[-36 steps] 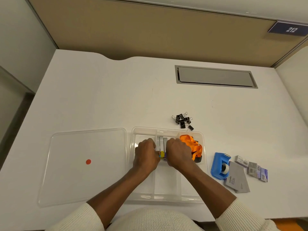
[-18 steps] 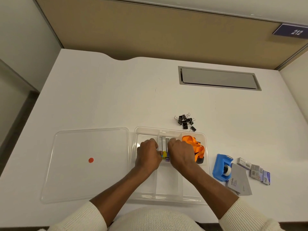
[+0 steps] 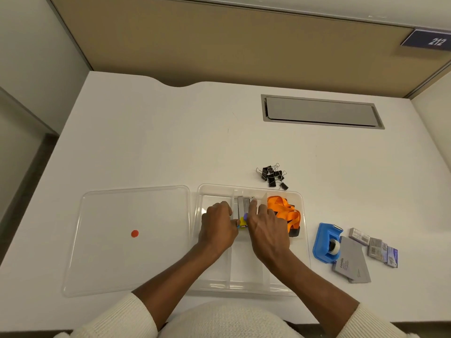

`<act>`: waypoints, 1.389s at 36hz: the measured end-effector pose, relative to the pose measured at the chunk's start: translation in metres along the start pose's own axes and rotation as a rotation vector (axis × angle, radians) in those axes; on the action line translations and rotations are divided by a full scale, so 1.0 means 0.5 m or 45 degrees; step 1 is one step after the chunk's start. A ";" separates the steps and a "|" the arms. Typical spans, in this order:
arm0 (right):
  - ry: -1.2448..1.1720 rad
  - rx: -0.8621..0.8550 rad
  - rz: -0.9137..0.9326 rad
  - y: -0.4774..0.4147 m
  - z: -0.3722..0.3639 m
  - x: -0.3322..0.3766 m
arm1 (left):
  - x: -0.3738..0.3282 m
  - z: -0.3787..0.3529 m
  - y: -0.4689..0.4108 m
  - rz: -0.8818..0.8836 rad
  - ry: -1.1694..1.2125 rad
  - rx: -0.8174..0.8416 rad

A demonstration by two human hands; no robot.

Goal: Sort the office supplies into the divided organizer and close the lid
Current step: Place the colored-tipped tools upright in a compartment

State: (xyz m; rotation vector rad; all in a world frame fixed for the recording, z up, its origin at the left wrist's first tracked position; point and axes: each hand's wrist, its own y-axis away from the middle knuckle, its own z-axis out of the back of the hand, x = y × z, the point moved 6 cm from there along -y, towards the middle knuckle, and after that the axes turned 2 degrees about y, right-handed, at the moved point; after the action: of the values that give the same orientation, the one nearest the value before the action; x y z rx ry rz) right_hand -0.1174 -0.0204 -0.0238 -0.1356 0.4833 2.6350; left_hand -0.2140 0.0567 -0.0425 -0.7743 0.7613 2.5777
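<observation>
Pressing together in the organizer's (image 3: 249, 189) middle compartment, the left hand (image 3: 218, 226) and right hand (image 3: 267, 228) curl half-closed around small coloured pieces (image 3: 243, 221), whose kind I cannot tell; grey bars (image 3: 243, 205) lie just beyond, long axes running toward the desk's (image 3: 170, 142) far edge; they look stiff and light, best pinched at the sides; the orange strap (image 3: 284, 211) fills the right compartment, soft and floppy; clips (image 3: 272, 175) wait near the far rim; the lid (image 3: 127, 240) lies flat at the left.
</observation>
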 end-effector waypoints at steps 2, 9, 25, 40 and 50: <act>-0.025 0.039 0.013 0.001 -0.002 -0.001 | -0.002 0.001 0.000 -0.002 -0.027 0.002; 0.016 0.052 -0.023 0.000 -0.003 -0.011 | -0.001 -0.004 -0.001 0.000 -0.036 0.013; -0.204 -0.152 0.103 -0.018 0.019 -0.058 | -0.035 -0.012 0.024 -0.332 -0.274 0.003; -0.208 -0.223 0.169 0.004 -0.005 -0.046 | -0.037 -0.022 0.017 -0.352 -0.333 0.013; -0.114 -0.199 0.254 0.012 -0.005 -0.032 | -0.033 -0.025 0.014 -0.373 -0.336 -0.004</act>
State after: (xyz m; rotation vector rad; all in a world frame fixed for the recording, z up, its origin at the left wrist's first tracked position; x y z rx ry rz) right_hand -0.1058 -0.0332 -0.0215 -0.0191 0.2724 2.8586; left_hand -0.1991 0.0410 -0.0389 -0.4895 0.5202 2.3519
